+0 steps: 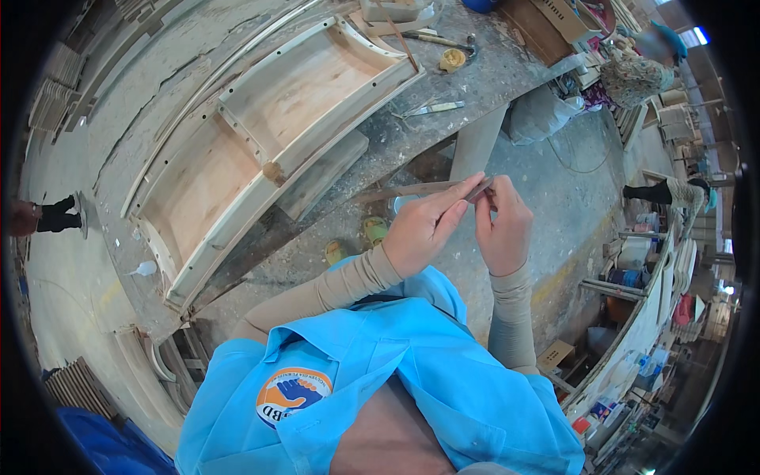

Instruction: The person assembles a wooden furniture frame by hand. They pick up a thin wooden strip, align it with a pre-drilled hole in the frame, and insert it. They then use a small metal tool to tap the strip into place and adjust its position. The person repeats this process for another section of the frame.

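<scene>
Both my hands are raised in front of my chest, past the edge of the worktable. My left hand (423, 229) is closed, with its fingers stretched along a thin brownish strip (396, 191) that looks like wood or veneer. Thumb and fingertips of my right hand (504, 226) pinch the strip's end, close to the left fingertips. The strip runs leftward from my hands toward the table. Ahead and to the left, a curved pale wooden frame (273, 178) with two open compartments lies on the worktable, apart from my hands. A brown knot-like patch marks its near rail.
On the worktable (380, 142) are a hammer (431, 37), a yellow round container (452, 60), a flat metal tool (435, 108) and a white squeeze bottle (144, 268). A white sack (541, 115) stands beyond. Shelving (625, 317) lines the right. Other people are farther off.
</scene>
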The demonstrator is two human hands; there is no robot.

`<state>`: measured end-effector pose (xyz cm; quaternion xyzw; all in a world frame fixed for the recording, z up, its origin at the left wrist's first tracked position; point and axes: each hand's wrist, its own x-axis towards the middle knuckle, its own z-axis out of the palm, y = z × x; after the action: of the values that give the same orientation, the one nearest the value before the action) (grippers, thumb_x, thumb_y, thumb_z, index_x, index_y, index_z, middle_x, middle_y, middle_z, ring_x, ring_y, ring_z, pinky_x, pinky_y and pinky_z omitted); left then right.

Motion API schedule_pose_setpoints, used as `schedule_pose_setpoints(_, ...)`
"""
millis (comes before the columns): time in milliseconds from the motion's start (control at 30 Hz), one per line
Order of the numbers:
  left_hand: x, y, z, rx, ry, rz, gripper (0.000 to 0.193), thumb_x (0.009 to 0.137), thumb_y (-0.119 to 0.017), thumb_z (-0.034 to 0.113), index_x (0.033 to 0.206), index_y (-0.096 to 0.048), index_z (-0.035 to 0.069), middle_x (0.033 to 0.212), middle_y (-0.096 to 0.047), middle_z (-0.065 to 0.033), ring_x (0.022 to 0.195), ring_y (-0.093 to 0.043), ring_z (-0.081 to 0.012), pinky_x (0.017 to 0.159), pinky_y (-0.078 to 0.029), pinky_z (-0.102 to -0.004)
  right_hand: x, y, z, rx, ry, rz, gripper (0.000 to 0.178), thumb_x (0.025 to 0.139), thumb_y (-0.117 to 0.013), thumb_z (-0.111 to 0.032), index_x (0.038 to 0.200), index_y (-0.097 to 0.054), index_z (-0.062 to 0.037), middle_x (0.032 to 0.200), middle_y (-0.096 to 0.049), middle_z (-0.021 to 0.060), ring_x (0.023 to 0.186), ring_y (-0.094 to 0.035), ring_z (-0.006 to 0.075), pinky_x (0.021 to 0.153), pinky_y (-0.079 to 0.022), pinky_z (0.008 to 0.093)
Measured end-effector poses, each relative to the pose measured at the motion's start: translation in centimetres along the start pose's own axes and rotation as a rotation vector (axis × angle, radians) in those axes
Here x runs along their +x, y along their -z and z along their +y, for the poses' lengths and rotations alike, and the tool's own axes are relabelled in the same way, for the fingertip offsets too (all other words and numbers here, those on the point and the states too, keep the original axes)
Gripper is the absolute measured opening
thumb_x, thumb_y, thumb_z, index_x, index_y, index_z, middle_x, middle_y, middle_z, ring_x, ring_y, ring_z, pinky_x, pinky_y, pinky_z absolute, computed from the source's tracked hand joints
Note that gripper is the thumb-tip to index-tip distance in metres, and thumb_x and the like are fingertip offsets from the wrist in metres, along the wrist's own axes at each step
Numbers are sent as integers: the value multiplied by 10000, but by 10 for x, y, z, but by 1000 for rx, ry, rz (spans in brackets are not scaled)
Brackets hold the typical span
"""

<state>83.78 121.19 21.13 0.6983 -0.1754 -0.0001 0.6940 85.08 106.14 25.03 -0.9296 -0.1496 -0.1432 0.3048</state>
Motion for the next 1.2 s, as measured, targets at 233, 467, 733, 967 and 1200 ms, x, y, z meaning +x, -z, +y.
schedule_pose_setpoints(233,-5,-5,-13,-57,77,6,407,983,-454,176,1374,-479,65,1324,-569,-105,1093,-604,-176,910,-450,-282,-3,-6,7,-60,4,-69,71,851,-563,-25,865,-493,-24,805,-580,163,712,-596,379,583,-468,438)
schedule_pose_setpoints(467,-17,-8,-39,-120,296,23,405,987,-456,187,1371,-484,61,1303,-573,-63,1079,-555,-112,937,-419,-250,-15,-36,23,-97,-7,-143,85,856,-555,-38,889,-477,-32,818,-583,173,723,-600,393,581,-479,462)
schedule_pose_setpoints(733,-20,-3,-40,-79,310,84,400,993,-464,231,1378,-498,129,661,-479,47,559,-432,-34,544,-407,-219,-14,-46,20,-117,-67,-164,88,846,-563,-44,886,-484,-46,805,-592,179,742,-606,397,597,-482,475)
schedule_pose_setpoints(967,-19,7,-19,-183,571,128,374,991,-479,208,1345,-531,95,618,-458,54,478,-388,-32,448,-367,-220,-15,-56,12,-59,-73,-206,148,810,-542,-44,947,-485,-46,840,-575,166,754,-622,376,611,-500,451)
schedule_pose_setpoints(1200,-15,2,-23,-248,640,130,382,994,-478,256,1357,-521,149,585,-329,80,462,-304,-21,377,-316,-202,-14,-48,10,-90,-65,-182,147,819,-546,-50,948,-477,-29,865,-580,159,743,-644,347,607,-525,408)
